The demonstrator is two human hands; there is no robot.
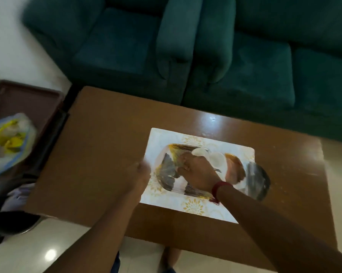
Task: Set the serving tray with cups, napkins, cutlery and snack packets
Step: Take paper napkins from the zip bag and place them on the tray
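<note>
A white serving tray with a gold flower pattern lies flat on the brown table. On it rests a clear, shiny plastic-wrapped packet with white round shapes inside; the blur hides what they are. My right hand is on the packet's left half, fingers curled into the wrap. A red band sits on that wrist. My left hand is closed on the tray's left edge.
A dark brown tray left of the table holds a plastic bag with yellow things inside. Below it stands a dark round container. Green sofas run along the table's far side. The floor is glossy tile.
</note>
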